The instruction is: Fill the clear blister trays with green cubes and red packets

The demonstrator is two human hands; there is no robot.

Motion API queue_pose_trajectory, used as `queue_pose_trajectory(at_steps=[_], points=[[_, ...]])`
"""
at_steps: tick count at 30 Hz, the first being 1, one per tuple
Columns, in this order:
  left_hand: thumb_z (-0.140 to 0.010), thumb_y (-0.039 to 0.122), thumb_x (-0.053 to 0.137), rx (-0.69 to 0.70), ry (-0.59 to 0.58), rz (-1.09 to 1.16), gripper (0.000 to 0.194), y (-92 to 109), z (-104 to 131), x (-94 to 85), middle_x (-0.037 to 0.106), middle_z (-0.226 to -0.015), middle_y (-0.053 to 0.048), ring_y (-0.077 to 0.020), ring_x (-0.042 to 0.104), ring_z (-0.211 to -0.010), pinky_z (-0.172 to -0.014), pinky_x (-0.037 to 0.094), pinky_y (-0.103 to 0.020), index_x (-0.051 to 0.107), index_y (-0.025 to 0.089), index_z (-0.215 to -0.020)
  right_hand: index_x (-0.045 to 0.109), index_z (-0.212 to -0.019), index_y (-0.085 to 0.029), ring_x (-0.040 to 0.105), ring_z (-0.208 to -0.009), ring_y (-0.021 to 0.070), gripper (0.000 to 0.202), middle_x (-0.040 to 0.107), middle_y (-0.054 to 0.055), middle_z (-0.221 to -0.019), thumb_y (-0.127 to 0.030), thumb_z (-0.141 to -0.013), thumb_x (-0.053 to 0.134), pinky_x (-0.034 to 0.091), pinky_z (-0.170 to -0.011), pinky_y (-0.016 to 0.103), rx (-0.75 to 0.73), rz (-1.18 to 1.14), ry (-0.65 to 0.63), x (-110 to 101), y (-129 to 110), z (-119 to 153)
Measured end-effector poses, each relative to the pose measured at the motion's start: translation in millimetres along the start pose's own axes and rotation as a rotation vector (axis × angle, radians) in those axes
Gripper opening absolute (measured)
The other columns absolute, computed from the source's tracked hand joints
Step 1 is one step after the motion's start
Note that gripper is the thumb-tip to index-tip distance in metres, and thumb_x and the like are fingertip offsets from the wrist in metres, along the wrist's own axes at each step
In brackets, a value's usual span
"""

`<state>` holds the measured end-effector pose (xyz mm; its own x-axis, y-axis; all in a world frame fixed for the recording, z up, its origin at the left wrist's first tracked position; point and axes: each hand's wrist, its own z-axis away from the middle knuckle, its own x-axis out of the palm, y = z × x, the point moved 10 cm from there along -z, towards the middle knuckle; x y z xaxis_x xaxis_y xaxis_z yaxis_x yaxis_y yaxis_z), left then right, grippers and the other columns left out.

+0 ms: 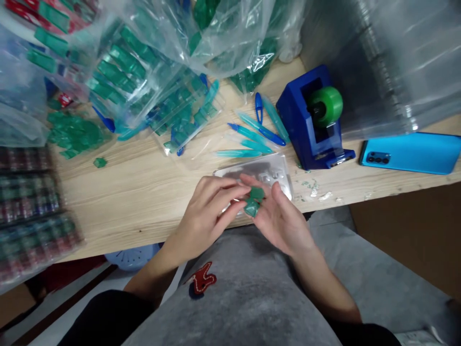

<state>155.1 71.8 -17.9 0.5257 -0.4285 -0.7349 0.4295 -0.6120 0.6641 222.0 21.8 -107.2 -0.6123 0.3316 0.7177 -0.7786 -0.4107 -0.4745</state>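
Note:
Two small translucent green pieces are between my hands near the table's front edge. My left hand [212,214] has its fingertips pressed against the lower green piece [251,207] from the left. The upper green piece [257,193] rests against the fingers of my right hand [283,216], which is turned palm up, its thumb raised and apart from the fingers. Beneath and behind both hands lies a clear plastic tray [281,168] with moulded hollows, partly covered by them.
Behind the tray are teal and blue pen-like pieces [248,139]. A blue tape dispenser [295,115] and a blue phone [414,153] stand to the right. Bags of green pieces [122,67] fill the back left, above a loose green pile [74,132]. Wrapped stacks [32,206] line the left edge.

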Motion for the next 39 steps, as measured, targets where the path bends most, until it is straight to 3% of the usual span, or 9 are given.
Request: queue_pose_trajectory(at_steps=[6,9,12,16,20,24,27,33,39], points=[[-0.092,0.015,0.061,0.024,-0.032,0.015,0.025,5,-10,6.5,0.064,-0.109,-0.006,-0.0194,0.057,-0.102,-0.089,0.049,-0.035,0.058,0.019,-0.116,0.071,-0.109,-0.028,0.063,-0.112,0.0174,0.036,0.069,0.003,-0.121,-0.055,-0.086,0.062,0.049,-0.105,0.038,-0.018,-0.026,-0.014,5,-3,7],[-0.09,0.013,0.062,-0.021,0.009,0.084,0.024,2,-9,1.3,0.064,-0.107,-0.004,-0.0183,0.058,-0.103,-0.089,0.05,-0.034,0.059,0.021,-0.112,0.071,-0.113,-0.029,0.067,-0.09,0.0133,0.029,0.072,0.002,-0.107,-0.042,-0.088,0.065,0.057,-0.082,0.029,-0.047,0.05,0.012,0,-6,10],[-0.09,0.012,0.062,-0.065,0.016,0.107,0.029,-2,-5,-0.1,0.064,-0.108,-0.003,-0.0183,0.059,-0.104,-0.089,0.051,-0.035,0.059,0.024,-0.116,0.072,-0.109,-0.028,0.065,-0.072,0.0109,0.024,0.071,-0.001,-0.083,-0.035,-0.086,0.069,0.054,-0.063,0.023,-0.146,0.221,0.113,-9,-18,14],[-0.09,0.016,0.065,-0.074,0.005,0.144,0.032,-3,0,2.6,0.066,-0.109,-0.003,-0.018,0.062,-0.104,-0.088,0.054,-0.034,0.059,0.025,-0.119,0.071,-0.09,-0.024,0.065,-0.064,0.0102,0.008,0.069,-0.003,-0.072,-0.027,-0.082,0.073,0.056,-0.065,0.025,-0.236,0.408,0.223,-12,-33,21],[-0.09,0.017,0.065,-0.112,0.08,0.271,0.029,-9,4,-0.5,0.069,-0.108,-0.003,-0.0174,0.064,-0.104,-0.089,0.055,-0.033,0.061,0.025,-0.117,0.071,-0.089,-0.024,0.063,-0.06,0.0104,0.005,0.067,-0.004,-0.067,-0.026,-0.087,0.067,0.056,-0.06,0.025,-0.27,0.501,0.193,-4,-39,25],[-0.091,0.021,0.064,-0.215,0.079,0.46,0.02,-20,6,5.1,0.071,-0.101,-0.004,-0.0154,0.067,-0.097,-0.085,0.057,-0.03,0.064,0.024,-0.111,0.068,-0.087,-0.024,0.061,-0.061,0.0093,0.01,0.067,-0.003,-0.072,-0.022,-0.091,0.06,0.053,-0.059,0.024,-0.36,0.683,0.159,3,-46,27],[-0.092,0.022,0.063,-0.296,0.081,0.56,0.016,-23,8,9.7,0.072,-0.097,-0.002,-0.0121,0.069,-0.091,-0.079,0.058,-0.023,0.065,0.023,-0.107,0.068,-0.087,-0.024,0.063,-0.07,0.0106,0.01,0.069,-0.002,-0.081,-0.02,-0.091,0.06,0.053,-0.068,0.026,-0.456,0.8,0.193,3,-53,29],[-0.091,0.023,0.064,-0.367,0.12,0.719,0.019,-32,10,14.9,0.075,-0.105,-0.002,-0.0125,0.072,-0.088,-0.077,0.061,-0.024,0.064,0.025,-0.11,0.072,-0.087,-0.026,0.065,-0.075,0.0109,0.012,0.072,-0.003,-0.086,-0.015,-0.085,0.068,0.054,-0.07,0.026,-0.501,0.72,0.247,1,-59,29],[-0.092,0.036,0.063,-0.478,0.037,1.195,0.019,-40,14,32.8,0.076,-0.101,-0.002,-0.0145,0.072,-0.082,-0.073,0.062,-0.028,0.067,0.029,-0.109,0.073,-0.094,-0.031,0.06,-0.057,0.0053,0.022,0.073,-0.007,-0.084,-0.012,-0.083,0.068,0.051,-0.056,0.018,-0.456,0.548,0.263,4,-56,29]])
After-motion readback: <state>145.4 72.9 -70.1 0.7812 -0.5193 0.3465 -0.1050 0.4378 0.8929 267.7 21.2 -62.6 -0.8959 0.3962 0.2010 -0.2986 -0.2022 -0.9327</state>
